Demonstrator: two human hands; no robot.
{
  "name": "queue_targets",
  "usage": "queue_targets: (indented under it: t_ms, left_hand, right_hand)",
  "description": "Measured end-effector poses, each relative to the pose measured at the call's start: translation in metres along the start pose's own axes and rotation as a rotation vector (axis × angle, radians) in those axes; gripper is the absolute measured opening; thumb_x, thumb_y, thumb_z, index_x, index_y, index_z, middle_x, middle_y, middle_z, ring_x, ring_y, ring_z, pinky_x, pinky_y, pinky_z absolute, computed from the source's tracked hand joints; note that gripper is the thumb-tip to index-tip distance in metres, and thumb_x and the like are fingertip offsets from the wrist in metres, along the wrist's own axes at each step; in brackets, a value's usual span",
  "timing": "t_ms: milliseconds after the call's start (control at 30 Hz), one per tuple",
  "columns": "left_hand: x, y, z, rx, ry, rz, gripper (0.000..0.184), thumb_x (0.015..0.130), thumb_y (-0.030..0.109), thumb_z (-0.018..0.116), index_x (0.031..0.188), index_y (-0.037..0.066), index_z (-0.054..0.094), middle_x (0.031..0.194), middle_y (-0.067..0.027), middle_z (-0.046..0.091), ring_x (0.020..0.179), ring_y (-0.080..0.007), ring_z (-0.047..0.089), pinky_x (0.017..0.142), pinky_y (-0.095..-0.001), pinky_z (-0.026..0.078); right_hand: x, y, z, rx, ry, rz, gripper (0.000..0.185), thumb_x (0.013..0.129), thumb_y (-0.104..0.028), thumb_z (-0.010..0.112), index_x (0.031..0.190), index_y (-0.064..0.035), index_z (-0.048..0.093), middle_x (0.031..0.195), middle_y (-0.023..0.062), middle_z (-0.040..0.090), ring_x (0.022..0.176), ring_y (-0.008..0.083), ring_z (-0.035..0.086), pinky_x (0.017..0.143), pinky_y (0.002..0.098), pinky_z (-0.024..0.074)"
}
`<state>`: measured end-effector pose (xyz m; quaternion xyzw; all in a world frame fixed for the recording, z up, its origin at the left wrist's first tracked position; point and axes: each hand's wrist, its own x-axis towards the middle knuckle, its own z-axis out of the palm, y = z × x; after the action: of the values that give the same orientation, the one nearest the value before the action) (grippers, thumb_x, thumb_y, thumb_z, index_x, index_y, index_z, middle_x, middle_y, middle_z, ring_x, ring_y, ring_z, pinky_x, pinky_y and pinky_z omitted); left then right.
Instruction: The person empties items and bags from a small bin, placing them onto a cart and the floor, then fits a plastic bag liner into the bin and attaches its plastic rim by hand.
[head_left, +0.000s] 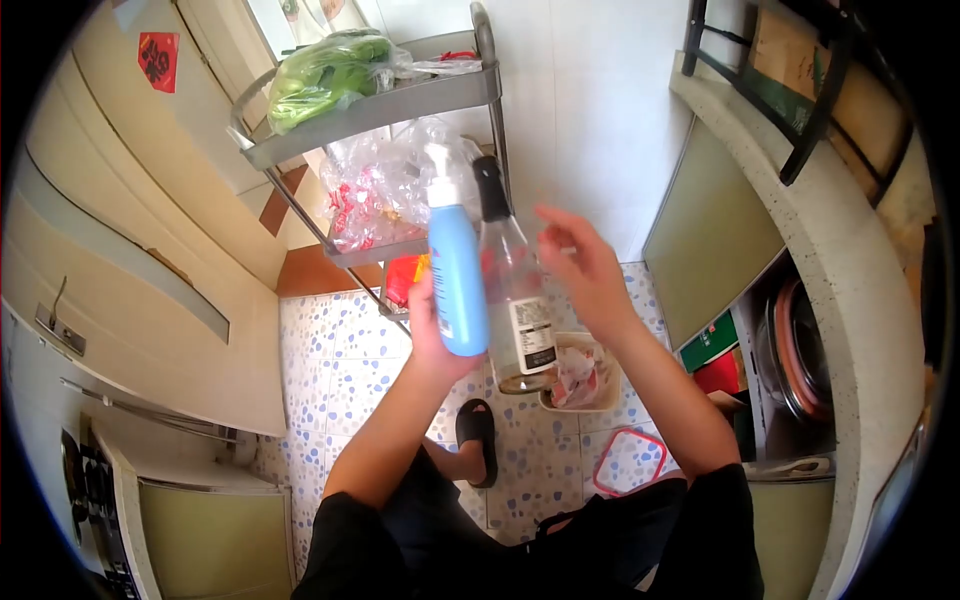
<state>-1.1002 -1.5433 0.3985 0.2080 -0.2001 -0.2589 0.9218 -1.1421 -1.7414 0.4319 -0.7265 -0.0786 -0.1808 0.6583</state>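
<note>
My left hand point(438, 335) is wrapped around a light-blue pump bottle point(456, 275) with a white pump top, held upright in front of me. Right beside it is a clear glass bottle point(508, 265) with a black cap and a white-and-black label, slightly tilted. A little liquid shows at its base. Whether fingers of my left hand also support the glass bottle from behind is hidden. To the right of the glass bottle, my right hand point(587, 270) is raised with its fingers apart and loosely bent, and I see nothing in it.
A grey shelf cart point(375, 113) bears bagged green vegetables point(328, 80) and plastic bags point(375, 185). On the tiled floor are a lined bin point(608, 395) and a red-rimmed lid point(630, 462). To the right, an open cabinet holds pans point(800, 350) under a counter point(800, 210).
</note>
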Motion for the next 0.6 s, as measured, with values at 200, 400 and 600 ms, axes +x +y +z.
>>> queue_targets:
  t_ms: [200, 400, 600]
  left_hand:
    - [0.014, 0.02, 0.032, 0.018, -0.133, 0.037, 0.064, 0.095, 0.06, 0.048, 0.137, 0.013, 0.053, 0.149, -0.0221, 0.045, 0.138, -0.0461, 0.042, 0.113, -0.0588, 0.038]
    - [0.016, 0.03, 0.05, 0.106, -0.017, 0.103, 0.069, 0.094, 0.063, 0.048, 0.143, 0.015, 0.046, 0.153, -0.0214, 0.039, 0.137, -0.046, 0.043, 0.111, -0.0605, 0.039]
    - [0.025, 0.068, 0.085, 0.114, 0.017, 0.083, 0.059, 0.098, 0.059, 0.046, 0.135, 0.014, 0.052, 0.148, -0.0168, 0.046, 0.135, -0.0425, 0.046, 0.107, -0.0591, 0.044]
  right_hand:
    - [-0.058, -0.012, 0.003, -0.088, -0.162, -0.042, 0.083, 0.08, -0.019, 0.081, 0.152, -0.0102, 0.039, 0.125, 0.0085, 0.055, 0.104, 0.0181, 0.059, 0.082, 0.0319, 0.0497]
    - [-0.05, -0.011, 0.022, 0.116, -0.132, -0.132, 0.094, 0.073, -0.019, 0.09, 0.151, -0.0082, 0.04, 0.126, 0.0124, 0.052, 0.108, 0.0211, 0.06, 0.08, 0.0326, 0.0553]
    - [-0.032, -0.03, 0.041, 0.112, -0.079, -0.342, 0.098, 0.071, -0.016, 0.091, 0.152, -0.0048, 0.037, 0.131, 0.013, 0.05, 0.114, 0.0221, 0.059, 0.086, 0.0323, 0.0566]
